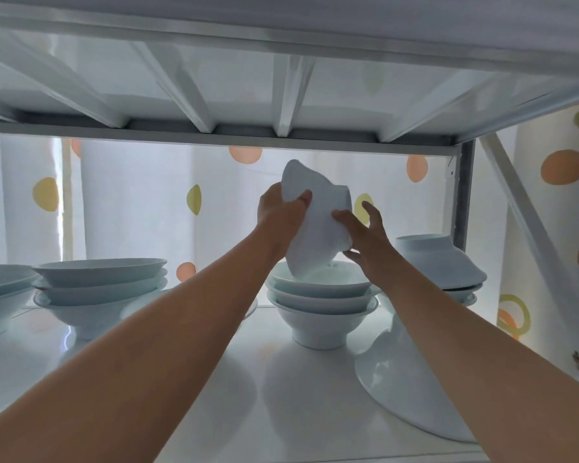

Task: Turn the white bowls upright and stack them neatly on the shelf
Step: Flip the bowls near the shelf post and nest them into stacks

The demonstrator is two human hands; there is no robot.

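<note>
Forearms (168, 332) out over shelf (281, 412), we grip the tilted white bowl (318, 228) with left hand (278, 215) on its left side and right hand (368, 238) on its right, just above the upright stack (318, 295).

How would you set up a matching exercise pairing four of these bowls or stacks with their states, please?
Things:
1. held bowl
2. middle stack
3. right rear stack
4. front right bowl

States:
A. upright, right under the held bowl
B. tilted, up in the air
C. upside down, alone in front
D. upside down, stacked at the back

Pairs: 1-B; 2-A; 3-D; 4-C
</note>
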